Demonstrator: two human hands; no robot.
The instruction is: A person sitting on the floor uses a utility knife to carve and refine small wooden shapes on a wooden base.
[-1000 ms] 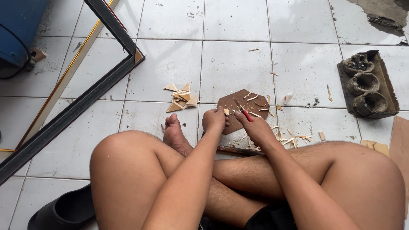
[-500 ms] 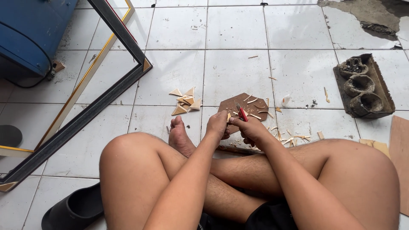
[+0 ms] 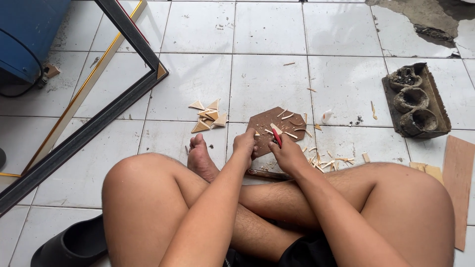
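White tiled floor (image 3: 267, 74), littered with wood slivers; a brown cutting board (image 3: 277, 123) lies just ahead of the seated person's crossed legs. The right hand (image 3: 287, 155) is closed on a red-handled knife (image 3: 277, 137) over the board, and the left hand (image 3: 245, 144) pins a small wood piece, grip together. Risk: the blade works close beside the left fingers and near the bare foot (image 3: 200, 158); a slip could cut either.

Red cutter (image 3: 277, 138) mostly hidden in right hand (image 3: 287, 155); blade unclear.
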